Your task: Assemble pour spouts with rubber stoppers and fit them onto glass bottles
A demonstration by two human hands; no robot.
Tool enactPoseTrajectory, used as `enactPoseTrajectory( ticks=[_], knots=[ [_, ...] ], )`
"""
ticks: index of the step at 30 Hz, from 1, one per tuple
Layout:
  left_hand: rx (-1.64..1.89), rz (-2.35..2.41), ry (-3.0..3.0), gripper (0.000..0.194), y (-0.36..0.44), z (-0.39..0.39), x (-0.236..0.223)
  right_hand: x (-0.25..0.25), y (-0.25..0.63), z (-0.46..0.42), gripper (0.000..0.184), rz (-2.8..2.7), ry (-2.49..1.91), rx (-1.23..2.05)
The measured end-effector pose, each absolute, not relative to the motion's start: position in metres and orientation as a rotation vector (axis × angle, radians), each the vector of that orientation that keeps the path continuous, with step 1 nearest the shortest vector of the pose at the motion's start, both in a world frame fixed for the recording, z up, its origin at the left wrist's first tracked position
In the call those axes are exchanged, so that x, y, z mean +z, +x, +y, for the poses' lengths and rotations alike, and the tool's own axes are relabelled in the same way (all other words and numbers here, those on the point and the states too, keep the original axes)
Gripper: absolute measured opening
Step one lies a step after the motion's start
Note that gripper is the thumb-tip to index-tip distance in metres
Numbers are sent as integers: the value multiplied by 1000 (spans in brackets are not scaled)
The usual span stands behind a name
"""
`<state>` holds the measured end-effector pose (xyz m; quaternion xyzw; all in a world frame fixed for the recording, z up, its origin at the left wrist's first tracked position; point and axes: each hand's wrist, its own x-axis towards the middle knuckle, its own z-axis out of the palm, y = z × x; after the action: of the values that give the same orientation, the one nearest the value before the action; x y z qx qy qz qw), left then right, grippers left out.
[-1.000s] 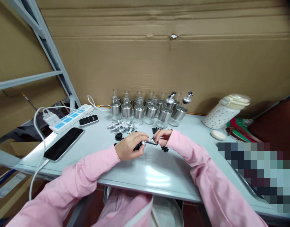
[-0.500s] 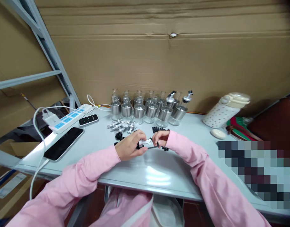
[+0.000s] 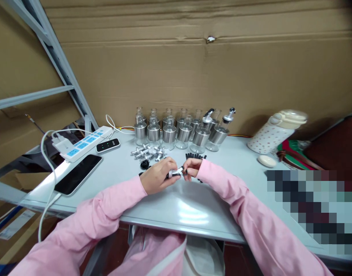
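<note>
My left hand (image 3: 159,174) is closed around a silver-and-black bottle pourer (image 3: 176,173), whose spout points to the right. With closed fingertips, my right hand (image 3: 193,168) pinches a small black piece (image 3: 185,172) against the spout end; its exact shape is partly hidden. Behind my left hand lies a pile of silver pourer spouts (image 3: 148,152), with black round stoppers (image 3: 144,165) just in front of it. Black strip-like pieces (image 3: 195,156) lie beyond my right hand. Several glass bottles with metal sleeves (image 3: 169,134) stand behind; two at the right carry pourers (image 3: 207,116).
On the left are a phone (image 3: 78,174), a small black device (image 3: 108,145) and a power strip (image 3: 84,145) with white cables. A dotted flask (image 3: 272,132) and a white oval object (image 3: 267,161) stand at the right. Cardboard (image 3: 164,69) walls the back.
My right hand has drawn slightly left, bringing the black piece up to the spout end; the piece stuck out below the spout before. My left hand keeps its hold on the pourer.
</note>
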<state>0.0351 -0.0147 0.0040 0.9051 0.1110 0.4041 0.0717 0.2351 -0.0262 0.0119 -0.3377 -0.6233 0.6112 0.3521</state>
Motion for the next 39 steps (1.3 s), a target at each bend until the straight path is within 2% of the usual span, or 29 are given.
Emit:
enactPoseTrajectory(
  ticks=[7, 13, 24, 39],
  knots=[
    [1261, 429, 2710, 14, 35, -13, 2, 6, 229, -28, 39, -1505, -954, 1355],
    [1253, 442, 2654, 15, 36, -12, 0, 22, 236, -35, 32, -1444, -1023, 1215],
    [1188, 422, 2706, 19, 36, -11, 1, 16, 233, -35, 28, -1545, -1021, 1241],
    [1142, 384, 2690, 20, 35, -10, -2, 14, 227, -40, 32, -1400, -931, 1289]
  ],
)
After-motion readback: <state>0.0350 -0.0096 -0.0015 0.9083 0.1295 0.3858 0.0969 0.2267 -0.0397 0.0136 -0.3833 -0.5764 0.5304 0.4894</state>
